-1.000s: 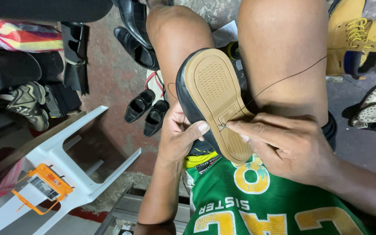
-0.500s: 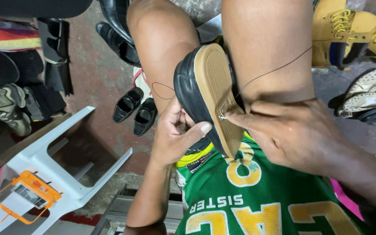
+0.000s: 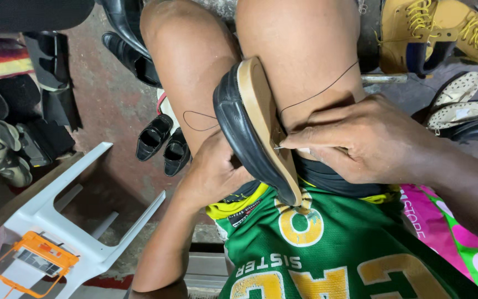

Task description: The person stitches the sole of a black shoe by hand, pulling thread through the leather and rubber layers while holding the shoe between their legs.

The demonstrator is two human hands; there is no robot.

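Black shoe (image 3: 238, 119) with a tan sole (image 3: 264, 119) wedged on edge between the bare knees, cupped from beneath by the left hand (image 3: 212, 176), with the right hand (image 3: 360, 145) pinching a needle (image 3: 279, 147) at the sole's rim and a dark thread (image 3: 319, 91) trailing over the thigh. Best done by keeping the shoe clamped steady, driving the needle square through the edge and drawing the thread taut without snagging. Beyond, a stained concrete floor (image 3: 106, 105) with a small black pair (image 3: 164, 144), tan boots (image 3: 432, 30) and a white plastic chair (image 3: 56, 221) nearby.
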